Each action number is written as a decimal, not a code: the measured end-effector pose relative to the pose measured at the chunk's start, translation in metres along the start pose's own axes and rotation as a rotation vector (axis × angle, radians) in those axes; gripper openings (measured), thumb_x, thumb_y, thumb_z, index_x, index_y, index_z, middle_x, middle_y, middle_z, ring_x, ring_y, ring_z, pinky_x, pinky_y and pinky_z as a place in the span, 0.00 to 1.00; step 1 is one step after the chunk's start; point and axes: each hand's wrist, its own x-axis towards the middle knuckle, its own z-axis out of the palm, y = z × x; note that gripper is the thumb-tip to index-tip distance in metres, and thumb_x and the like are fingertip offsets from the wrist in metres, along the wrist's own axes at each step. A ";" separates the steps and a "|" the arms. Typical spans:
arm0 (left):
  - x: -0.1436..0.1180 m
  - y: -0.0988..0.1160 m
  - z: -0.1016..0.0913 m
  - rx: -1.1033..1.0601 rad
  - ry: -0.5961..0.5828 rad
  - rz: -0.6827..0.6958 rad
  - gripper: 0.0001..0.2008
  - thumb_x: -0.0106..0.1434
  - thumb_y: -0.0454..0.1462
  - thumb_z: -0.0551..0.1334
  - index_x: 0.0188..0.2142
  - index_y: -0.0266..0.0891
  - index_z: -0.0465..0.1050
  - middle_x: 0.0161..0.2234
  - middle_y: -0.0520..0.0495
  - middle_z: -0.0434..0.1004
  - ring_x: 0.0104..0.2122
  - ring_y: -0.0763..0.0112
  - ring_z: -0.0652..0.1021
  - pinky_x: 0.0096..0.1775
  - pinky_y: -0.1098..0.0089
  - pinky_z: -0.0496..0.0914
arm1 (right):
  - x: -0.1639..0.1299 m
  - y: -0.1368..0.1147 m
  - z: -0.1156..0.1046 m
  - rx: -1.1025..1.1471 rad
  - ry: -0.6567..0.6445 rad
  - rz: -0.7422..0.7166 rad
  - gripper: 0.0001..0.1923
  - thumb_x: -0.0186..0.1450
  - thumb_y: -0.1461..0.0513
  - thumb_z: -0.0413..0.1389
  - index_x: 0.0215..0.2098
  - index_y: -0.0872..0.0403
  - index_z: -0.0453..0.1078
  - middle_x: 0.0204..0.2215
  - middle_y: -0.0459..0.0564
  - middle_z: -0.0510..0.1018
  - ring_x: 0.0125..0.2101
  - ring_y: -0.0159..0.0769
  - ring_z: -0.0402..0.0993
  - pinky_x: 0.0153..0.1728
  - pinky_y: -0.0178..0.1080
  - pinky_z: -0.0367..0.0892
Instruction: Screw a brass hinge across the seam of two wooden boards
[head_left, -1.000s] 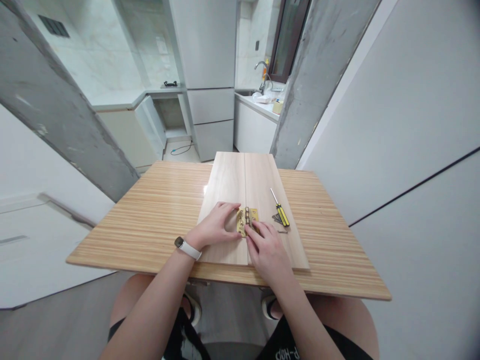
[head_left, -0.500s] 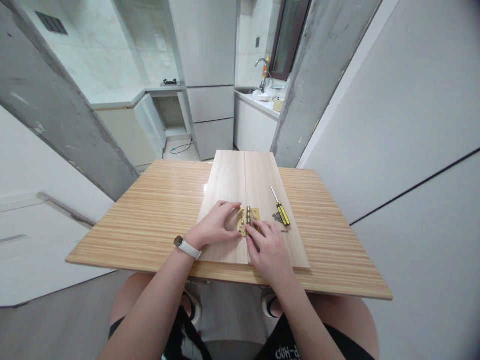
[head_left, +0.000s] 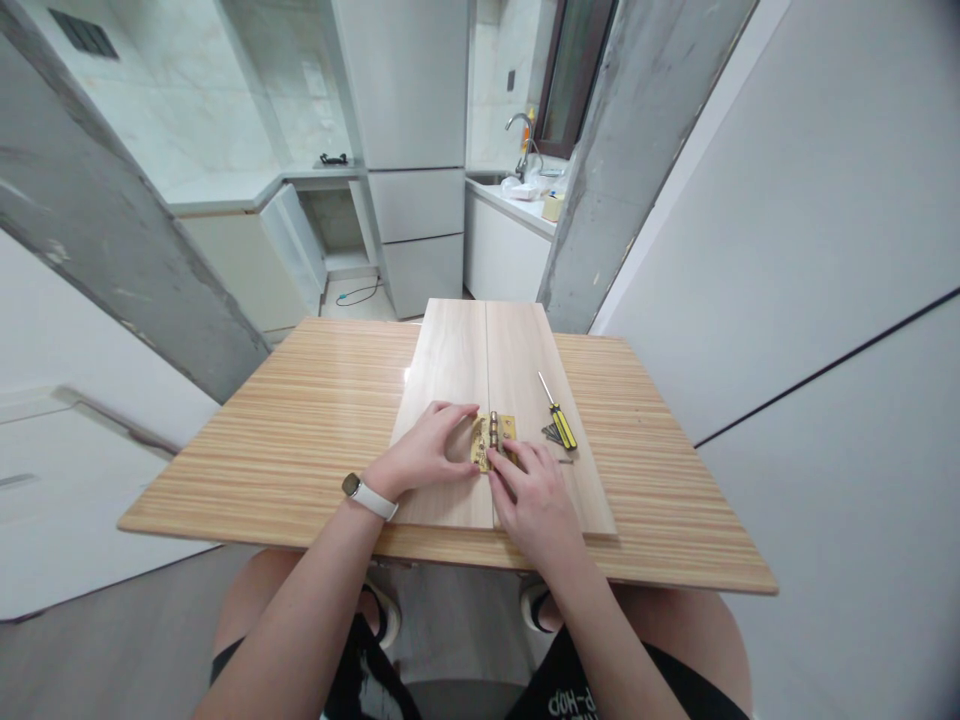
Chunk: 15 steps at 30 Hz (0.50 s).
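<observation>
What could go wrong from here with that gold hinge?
The gold hinge lies across the seam between two boards, so it might end up crooked if either one shifts. The right hand is close to some small, screw-like pieces and a screwdriver; a sideways bump could scatter them.

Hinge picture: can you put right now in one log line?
left hand: at hinge | right hand: on hinge | hinge: open across board seam | screwdriver: on right board
</observation>
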 end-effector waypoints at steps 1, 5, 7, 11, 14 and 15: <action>0.000 0.000 0.000 0.002 0.001 0.001 0.42 0.57 0.42 0.75 0.68 0.40 0.65 0.62 0.37 0.72 0.63 0.51 0.69 0.66 0.50 0.67 | 0.000 0.000 0.000 0.004 0.001 0.000 0.16 0.73 0.62 0.56 0.57 0.50 0.78 0.54 0.58 0.79 0.53 0.52 0.71 0.55 0.57 0.70; 0.000 0.000 0.000 0.003 0.007 0.005 0.41 0.57 0.42 0.75 0.67 0.41 0.65 0.62 0.37 0.72 0.63 0.51 0.69 0.66 0.50 0.67 | -0.001 0.000 0.001 0.053 0.032 0.024 0.17 0.73 0.61 0.57 0.59 0.52 0.75 0.54 0.58 0.79 0.54 0.52 0.72 0.57 0.57 0.69; 0.000 -0.001 0.000 0.006 0.007 0.003 0.41 0.56 0.42 0.75 0.67 0.41 0.66 0.62 0.37 0.72 0.63 0.51 0.69 0.66 0.50 0.67 | -0.003 0.001 0.001 0.090 0.080 0.058 0.19 0.71 0.60 0.58 0.59 0.54 0.72 0.54 0.60 0.78 0.55 0.52 0.73 0.59 0.57 0.69; 0.000 -0.002 0.001 0.020 0.004 0.004 0.42 0.56 0.41 0.76 0.68 0.40 0.65 0.62 0.37 0.72 0.63 0.51 0.69 0.66 0.50 0.67 | -0.005 0.004 0.003 0.148 0.138 0.116 0.17 0.71 0.60 0.58 0.57 0.54 0.70 0.53 0.60 0.79 0.55 0.51 0.75 0.58 0.57 0.70; -0.001 -0.003 0.001 0.022 0.008 0.011 0.42 0.56 0.41 0.75 0.68 0.41 0.65 0.62 0.38 0.72 0.63 0.51 0.69 0.66 0.50 0.67 | -0.007 0.006 0.005 0.162 0.142 0.143 0.18 0.70 0.62 0.57 0.58 0.54 0.68 0.51 0.59 0.80 0.52 0.51 0.76 0.56 0.57 0.72; -0.001 -0.003 0.001 0.022 0.008 0.012 0.42 0.56 0.42 0.75 0.68 0.41 0.65 0.62 0.38 0.72 0.63 0.51 0.69 0.66 0.50 0.67 | -0.007 0.006 0.005 0.164 0.144 0.154 0.18 0.70 0.62 0.57 0.58 0.54 0.67 0.51 0.59 0.80 0.51 0.51 0.77 0.55 0.57 0.72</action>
